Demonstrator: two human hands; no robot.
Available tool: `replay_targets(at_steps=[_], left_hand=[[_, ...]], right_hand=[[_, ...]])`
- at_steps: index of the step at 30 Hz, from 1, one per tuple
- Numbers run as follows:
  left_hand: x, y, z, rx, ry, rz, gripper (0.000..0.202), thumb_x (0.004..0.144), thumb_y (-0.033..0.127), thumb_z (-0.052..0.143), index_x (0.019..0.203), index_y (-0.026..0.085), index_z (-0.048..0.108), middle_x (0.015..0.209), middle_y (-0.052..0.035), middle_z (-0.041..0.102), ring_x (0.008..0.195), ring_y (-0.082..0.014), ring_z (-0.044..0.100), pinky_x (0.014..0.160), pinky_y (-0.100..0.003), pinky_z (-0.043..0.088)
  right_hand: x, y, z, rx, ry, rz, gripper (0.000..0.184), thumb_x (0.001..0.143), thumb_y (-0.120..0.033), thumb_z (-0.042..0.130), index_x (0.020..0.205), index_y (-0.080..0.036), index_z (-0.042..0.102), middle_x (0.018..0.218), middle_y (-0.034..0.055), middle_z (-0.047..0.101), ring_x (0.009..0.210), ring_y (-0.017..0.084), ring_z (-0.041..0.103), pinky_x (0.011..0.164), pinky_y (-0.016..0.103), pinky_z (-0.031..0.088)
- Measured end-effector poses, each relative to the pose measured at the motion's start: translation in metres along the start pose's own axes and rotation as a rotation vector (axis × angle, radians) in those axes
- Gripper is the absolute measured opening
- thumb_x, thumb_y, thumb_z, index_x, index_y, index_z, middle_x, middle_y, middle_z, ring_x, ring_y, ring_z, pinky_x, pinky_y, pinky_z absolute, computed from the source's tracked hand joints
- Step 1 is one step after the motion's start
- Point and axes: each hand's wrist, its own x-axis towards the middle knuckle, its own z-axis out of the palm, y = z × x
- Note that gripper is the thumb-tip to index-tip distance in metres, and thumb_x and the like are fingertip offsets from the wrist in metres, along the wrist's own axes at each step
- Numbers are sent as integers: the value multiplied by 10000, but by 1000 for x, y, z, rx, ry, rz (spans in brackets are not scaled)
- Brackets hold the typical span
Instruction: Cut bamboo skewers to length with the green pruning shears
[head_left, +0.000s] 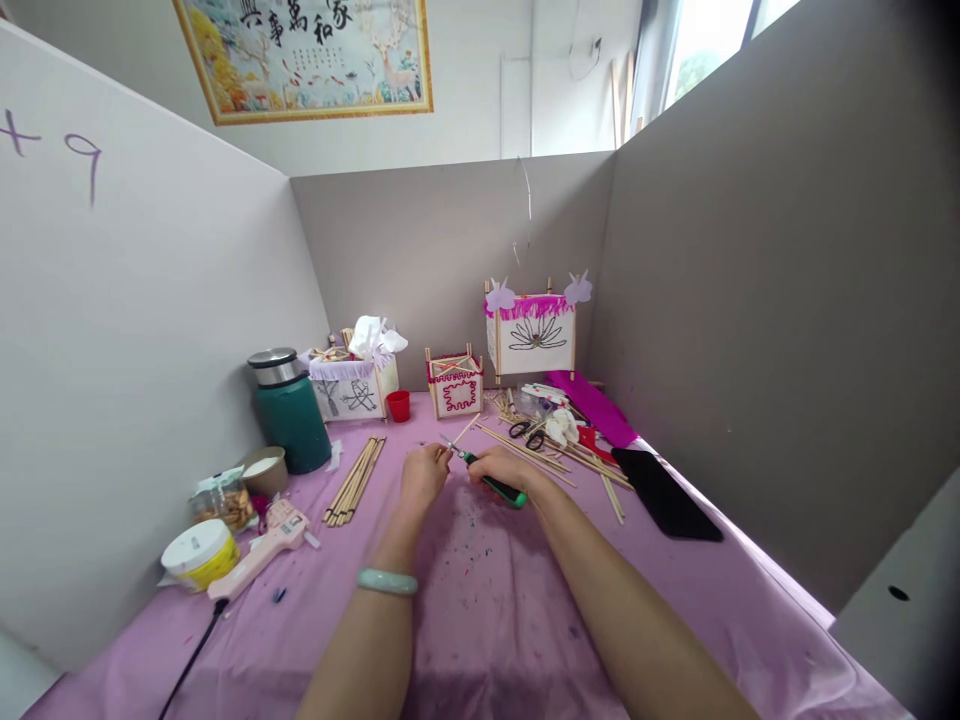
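Note:
My right hand [501, 467] is closed around a green-handled tool [504, 490] whose metal tip points up and left. My left hand [424, 472], with a pale green bangle on its wrist, pinches a thin wooden stick [465, 431] at the tool's tip. Both hands meet over the middle of the pink-covered table [480, 610]. What the tool's tip does to the stick is too small to make out.
A bundle of wooden sticks [355, 480] lies left of my hands; more sticks [555, 455] and scissors [527, 431] lie to the right. A pink glue gun [259, 550], green flask [289, 410], red cup [398, 405], paper lanterns [532, 335] and a black sheet [664, 495] ring the space.

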Motion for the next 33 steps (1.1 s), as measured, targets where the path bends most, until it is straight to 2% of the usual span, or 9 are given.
replay_targets(at_steps=[2, 5, 9, 12, 17, 21, 27, 30, 33], left_hand=[[1, -1, 1, 15, 3, 4, 270, 862, 273, 483, 749, 149, 696, 668, -50, 686, 546, -108, 559, 611, -232, 372], [2, -2, -1, -108, -67, -64, 277, 857, 296, 487, 724, 143, 677, 611, -32, 662, 450, -90, 503, 544, -230, 368], [1, -4, -9, -452, -209, -202, 233, 841, 309, 509, 784, 125, 639, 572, -1, 612, 333, -53, 362, 395, -218, 254], [0, -8, -18, -703, -362, -292, 225, 822, 322, 549, 829, 110, 622, 567, 11, 579, 316, -30, 290, 364, -207, 159], [0, -13, -27, -871, -510, -340, 220, 788, 304, 591, 844, 94, 623, 557, 23, 541, 318, -17, 237, 358, -205, 109], [-1, -10, -22, -702, -411, -280, 223, 829, 306, 522, 851, 112, 632, 579, 14, 582, 319, -34, 284, 369, -214, 168], [-2, 2, -6, -38, -112, -49, 279, 857, 282, 470, 711, 157, 672, 671, -42, 686, 513, -108, 547, 560, -229, 362], [-2, 3, -4, 43, -23, 14, 285, 877, 295, 461, 761, 185, 697, 709, -55, 698, 690, -147, 613, 632, -231, 362], [-2, 2, -7, 37, 67, 4, 289, 890, 331, 457, 834, 199, 707, 714, -51, 698, 696, -150, 613, 640, -235, 354]], right_hand=[[0, 1, -1, 21, -35, 12, 110, 581, -240, 597, 648, -165, 553, 505, -36, 495, 419, 95, 453, 380, 211, 343], [1, 4, -4, 67, -88, 10, 138, 591, -267, 609, 674, -170, 554, 528, -46, 490, 430, 84, 446, 388, 201, 352], [-3, 5, -6, 85, -133, -36, 150, 601, -272, 612, 698, -174, 552, 554, -50, 491, 448, 78, 445, 399, 193, 355], [-10, 2, -9, 80, -180, -64, 145, 606, -257, 612, 703, -171, 548, 545, -51, 486, 447, 77, 446, 404, 190, 348], [-17, 0, -11, 69, -202, -105, 133, 601, -237, 604, 698, -165, 549, 540, -43, 495, 449, 81, 455, 405, 189, 334], [-8, 3, -6, -25, -112, -137, 94, 567, -189, 575, 655, -168, 550, 485, -54, 462, 420, 85, 423, 385, 199, 291], [5, 8, 3, -42, -27, -67, 121, 599, -253, 616, 632, -166, 538, 478, -53, 456, 421, 89, 410, 407, 214, 292], [-1, 7, -1, -6, -35, -113, 195, 636, -344, 630, 669, -169, 550, 529, -51, 478, 454, 84, 414, 428, 211, 299], [-12, 5, -9, -53, -8, -148, 215, 640, -360, 641, 657, -163, 557, 559, -49, 487, 497, 80, 424, 457, 205, 298]])
